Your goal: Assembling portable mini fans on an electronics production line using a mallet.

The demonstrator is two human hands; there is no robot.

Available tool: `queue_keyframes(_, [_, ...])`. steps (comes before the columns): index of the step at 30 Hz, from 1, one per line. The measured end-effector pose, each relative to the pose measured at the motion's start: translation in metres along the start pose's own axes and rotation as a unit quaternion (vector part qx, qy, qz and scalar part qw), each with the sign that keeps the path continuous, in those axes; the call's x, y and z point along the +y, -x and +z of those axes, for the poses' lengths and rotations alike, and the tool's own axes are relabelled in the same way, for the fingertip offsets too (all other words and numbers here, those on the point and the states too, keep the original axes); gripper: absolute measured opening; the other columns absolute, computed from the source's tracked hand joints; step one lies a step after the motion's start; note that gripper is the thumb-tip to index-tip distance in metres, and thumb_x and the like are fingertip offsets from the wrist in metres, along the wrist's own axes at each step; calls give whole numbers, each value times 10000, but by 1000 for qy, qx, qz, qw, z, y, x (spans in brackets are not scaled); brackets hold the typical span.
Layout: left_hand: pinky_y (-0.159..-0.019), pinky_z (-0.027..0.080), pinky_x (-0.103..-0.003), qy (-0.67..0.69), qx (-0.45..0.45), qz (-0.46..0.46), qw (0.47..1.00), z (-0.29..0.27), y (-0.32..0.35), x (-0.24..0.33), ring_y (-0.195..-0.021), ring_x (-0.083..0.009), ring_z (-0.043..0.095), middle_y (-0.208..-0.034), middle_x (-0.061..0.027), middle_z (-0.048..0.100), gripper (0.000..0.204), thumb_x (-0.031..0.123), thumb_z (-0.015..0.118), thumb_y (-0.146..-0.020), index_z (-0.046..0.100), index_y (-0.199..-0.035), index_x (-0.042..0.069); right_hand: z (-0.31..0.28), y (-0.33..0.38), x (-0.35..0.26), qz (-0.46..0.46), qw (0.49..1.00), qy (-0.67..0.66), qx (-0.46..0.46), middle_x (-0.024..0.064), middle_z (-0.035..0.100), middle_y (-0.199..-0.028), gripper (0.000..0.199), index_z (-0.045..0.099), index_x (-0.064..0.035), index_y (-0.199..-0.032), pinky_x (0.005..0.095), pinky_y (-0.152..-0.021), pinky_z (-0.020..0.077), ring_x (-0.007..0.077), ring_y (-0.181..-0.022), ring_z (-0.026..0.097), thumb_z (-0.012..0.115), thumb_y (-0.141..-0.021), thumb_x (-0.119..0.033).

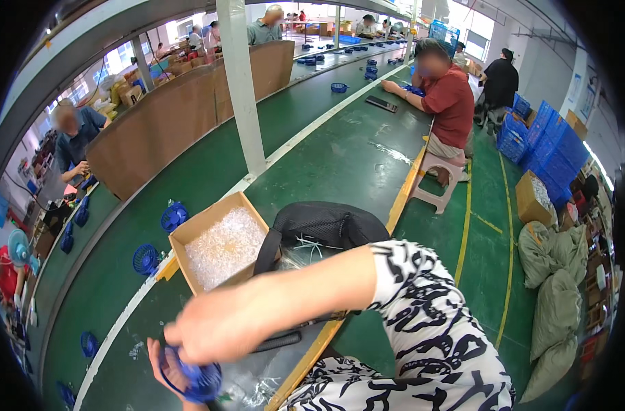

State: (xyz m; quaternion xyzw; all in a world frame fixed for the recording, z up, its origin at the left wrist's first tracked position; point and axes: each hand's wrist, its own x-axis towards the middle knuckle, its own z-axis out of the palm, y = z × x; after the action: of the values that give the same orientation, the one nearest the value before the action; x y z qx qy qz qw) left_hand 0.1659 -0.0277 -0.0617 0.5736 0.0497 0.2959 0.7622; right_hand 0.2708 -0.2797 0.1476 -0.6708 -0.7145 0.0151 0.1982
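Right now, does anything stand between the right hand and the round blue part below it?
Nothing visible does: the right hand overlaps the round blue part, held in the left hand; blur hides exact contact.

The white short sleeve (425, 308) bears bold, curling black markings.

pale stool (444, 162), blue crates (551, 147), bulging sacks (557, 312)

From head height, through one wide fisheye, we look down and forward along the table (326, 161), close above both hands (220, 329).
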Motion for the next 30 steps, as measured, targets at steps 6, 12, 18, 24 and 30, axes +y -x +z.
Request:
queue_keyframes(6, [-980,476,-370,-377,-20,72,923,-39,100,57,-1160,-281,600,-1321,-195,585,456,66,561,-939,487,-1366,-75,104,-58,-28,-149,982,95,-62,175,693,-711,149,707,-36,-690,450,-583,536,321,-686,696,668,-693,-179])
queue_keyframes(12, [-1083,373,-499,-590,-73,170,786,-63,154,99,-1243,-449,524,-1379,-276,531,521,-36,541,-818,525,-1339,-55,180,-119,-26,-156,986,46,17,175,663,-881,158,704,-49,-664,429,-617,564,336,-790,673,670,-720,-193])
queue_keyframes(18, [-1056,395,-502,-619,-3,169,767,-47,169,107,-1271,-456,466,-1437,-287,443,574,-36,705,-771,523,-1315,-31,156,-111,-40,-40,996,-10,81,176,624,-1233,176,703,-15,-916,407,-816,569,333,-1051,638,638,-769,-88])
queue_keyframes(24, [-928,499,-443,-578,-76,162,796,-29,163,107,-1083,-401,596,-1282,-237,579,503,-28,756,-736,594,-1212,-40,169,-62,-37,204,953,-179,132,177,697,-922,192,675,39,-1043,367,-775,542,302,-841,690,636,-894,-76])
queue_keyframes(30, [-818,529,-424,-591,-52,141,793,-29,149,100,-948,-363,635,-1090,-184,651,303,-20,745,-760,678,-1056,-16,182,-38,-53,277,915,-285,72,168,715,-894,243,678,22,-1045,404,-753,531,305,-824,686,678,-870,-146])
